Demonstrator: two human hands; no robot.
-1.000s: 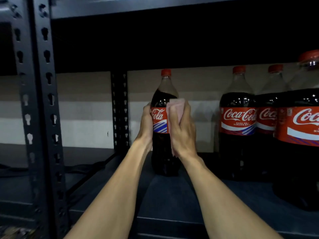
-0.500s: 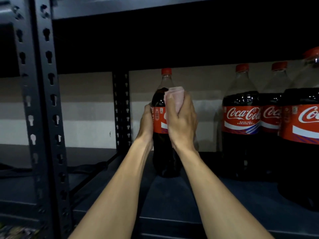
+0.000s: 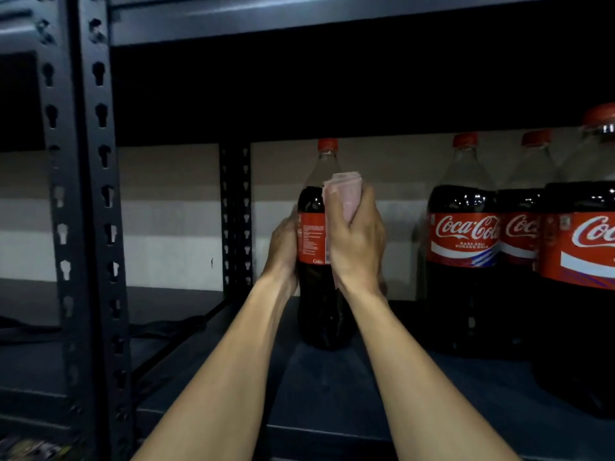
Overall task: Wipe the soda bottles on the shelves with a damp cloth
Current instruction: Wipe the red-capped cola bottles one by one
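A tall cola bottle (image 3: 316,201) with a red cap and red label stands upright on the dark shelf board (image 3: 332,387). My left hand (image 3: 283,247) grips its left side at label height. My right hand (image 3: 356,237) holds a folded pink cloth (image 3: 346,191) against the bottle's right shoulder, fingers curled round the cloth. The label's small-print side faces me. Three more cola bottles stand to the right: one (image 3: 462,247), one behind it (image 3: 522,234), and a nearer one (image 3: 585,254) cut off by the frame edge.
A dark perforated steel upright (image 3: 83,211) stands close at the left, and a rear upright (image 3: 234,214) sits behind the bottle's left. The upper shelf beam (image 3: 332,18) runs overhead. A pale wall shows behind.
The bottle has turned, so the logo side has swung away and the small print now faces me. My right hand with the cloth has risen from the label to the shoulder.
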